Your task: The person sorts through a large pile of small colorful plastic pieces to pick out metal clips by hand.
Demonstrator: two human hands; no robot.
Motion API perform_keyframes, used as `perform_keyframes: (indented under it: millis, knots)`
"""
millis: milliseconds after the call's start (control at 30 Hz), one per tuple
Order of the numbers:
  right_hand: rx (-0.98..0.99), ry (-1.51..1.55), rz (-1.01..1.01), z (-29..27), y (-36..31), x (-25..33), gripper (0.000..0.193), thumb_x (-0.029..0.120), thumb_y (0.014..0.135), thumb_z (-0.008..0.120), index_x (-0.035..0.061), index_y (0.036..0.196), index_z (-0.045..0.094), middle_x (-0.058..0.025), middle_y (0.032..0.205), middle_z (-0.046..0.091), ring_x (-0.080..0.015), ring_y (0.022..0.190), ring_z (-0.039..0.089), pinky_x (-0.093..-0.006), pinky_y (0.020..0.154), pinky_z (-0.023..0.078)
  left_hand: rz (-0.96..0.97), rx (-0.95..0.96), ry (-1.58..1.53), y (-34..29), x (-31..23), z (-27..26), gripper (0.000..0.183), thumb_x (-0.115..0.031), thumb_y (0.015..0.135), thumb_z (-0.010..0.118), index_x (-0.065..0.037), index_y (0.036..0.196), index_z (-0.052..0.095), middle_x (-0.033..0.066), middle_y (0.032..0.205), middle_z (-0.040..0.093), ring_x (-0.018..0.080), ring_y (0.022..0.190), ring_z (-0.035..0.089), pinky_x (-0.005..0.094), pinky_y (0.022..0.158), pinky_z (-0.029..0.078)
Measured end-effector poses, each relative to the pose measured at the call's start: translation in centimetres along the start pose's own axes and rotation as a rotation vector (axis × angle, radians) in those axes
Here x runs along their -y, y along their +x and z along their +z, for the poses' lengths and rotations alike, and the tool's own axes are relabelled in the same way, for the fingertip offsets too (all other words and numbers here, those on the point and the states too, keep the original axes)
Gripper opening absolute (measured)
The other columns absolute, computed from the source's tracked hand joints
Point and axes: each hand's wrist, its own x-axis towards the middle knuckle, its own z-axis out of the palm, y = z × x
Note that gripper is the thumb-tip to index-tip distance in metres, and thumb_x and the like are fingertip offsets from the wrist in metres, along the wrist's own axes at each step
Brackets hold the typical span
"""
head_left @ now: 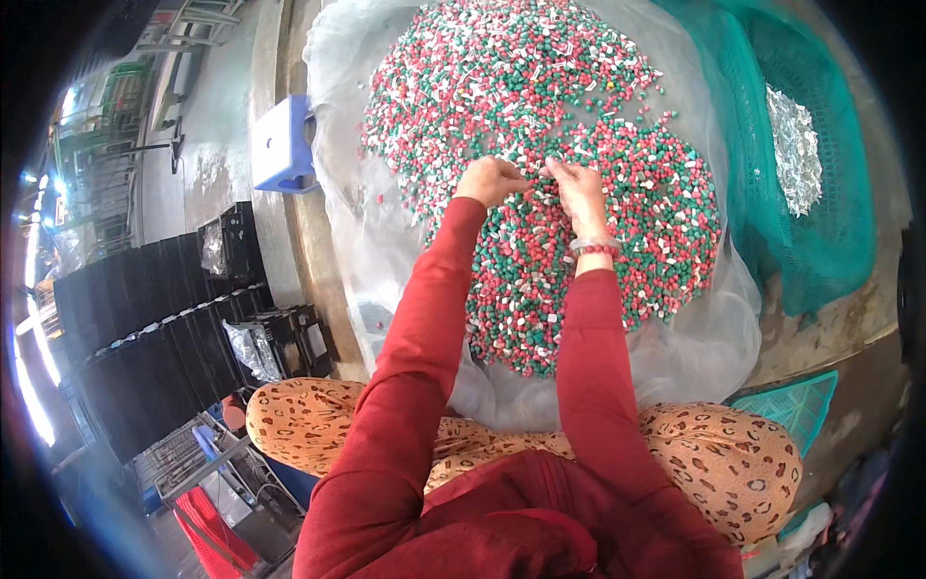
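A wide heap of small red, green and white pieces [540, 280], bead-like, is spread on a sheer whitish mesh sheet [371, 280] in front of me. Over the middle of the heap, my left hand [492, 181] has its fingers drawn together in a pinch. A short gap to its right, my right hand [579, 193] is also pinched, thumb and fingertips close together. Whatever lies between the fingertips of either hand is too small to make out. A beaded bracelet [596, 248] circles my right wrist.
A blue and white plastic stool [283, 145] stands left of the sheet. To the right sits a green mesh basket [839, 241] with silvery shreds [795, 150]. A flat green tray [796, 410] lies by my right knee. Black crates [289, 343] stand at left.
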Motion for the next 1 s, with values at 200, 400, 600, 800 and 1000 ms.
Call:
perform_keyframes:
  millis: [200, 400, 600, 800, 1000]
  knots:
    - [-0.155, -0.109, -0.074, 2.4, 3.3, -2.7, 0.028, 0.025, 0.084, 0.050, 0.0026, 0.095, 0.062, -0.0175, 0.089, 0.063, -0.0329, 0.083, 0.059, -0.0383, 0.073, 0.044, 0.259, -0.270, 0.339, 2.0, 1.6, 0.0, 0.019, -0.014, 0.079, 0.049, -0.009, 0.091, 0.063, 0.0154, 0.076, 0.062, 0.0287, 0.069, 0.062, 0.0404, 0.067, 0.049]
    - [-0.065, -0.508, -0.160, 3.9, 4.1, 0.8, 0.028, 0.025, 0.082, 0.052, -0.0002, 0.079, 0.062, -0.0209, 0.077, 0.060, -0.0381, 0.076, 0.057, -0.0452, 0.069, 0.043, 0.362, -0.048, 0.650, 3.4, 3.7, 3.1, 0.011, -0.005, 0.076, 0.050, -0.001, 0.071, 0.059, 0.0195, 0.084, 0.058, 0.0299, 0.072, 0.062, 0.0375, 0.062, 0.051]
    - [0.023, -0.756, -0.139, 4.4, 3.0, 2.6, 0.026, 0.026, 0.077, 0.061, 0.0001, 0.078, 0.062, -0.0208, 0.078, 0.062, -0.0363, 0.077, 0.060, -0.0436, 0.066, 0.048, 0.240, -0.164, 0.247, 2.0, 4.7, 1.1, 0.017, -0.017, 0.074, 0.063, -0.001, 0.073, 0.062, 0.0130, 0.060, 0.059, 0.0205, 0.059, 0.060, 0.0335, 0.054, 0.047]
    - [0.289, -1.004, -0.073, 3.8, 4.5, -0.2, 0.023, 0.022, 0.075, 0.061, 0.0014, 0.085, 0.062, -0.0200, 0.090, 0.062, -0.0360, 0.091, 0.058, -0.0458, 0.078, 0.046, -0.088, 0.087, -0.867, -3.3, 1.8, -2.5, 0.026, -0.028, 0.079, 0.065, -0.003, 0.077, 0.058, -0.0031, 0.061, 0.051, 0.0055, 0.050, 0.046, 0.0194, 0.048, 0.039]
    - [0.416, 0.109, 0.295, -0.3, 1.9, 2.4, 0.032, 0.033, 0.089, 0.048, 0.0055, 0.094, 0.062, 0.0085, 0.047, 0.030, -0.0035, 0.035, 0.025, -0.0211, 0.035, 0.017, 0.048, 0.100, -1.491, -5.5, 2.8, -3.1, 0.006, -0.006, 0.082, 0.049, -0.004, 0.086, 0.053, 0.0047, 0.082, 0.053, 0.0092, 0.066, 0.047, 0.0192, 0.049, 0.036]
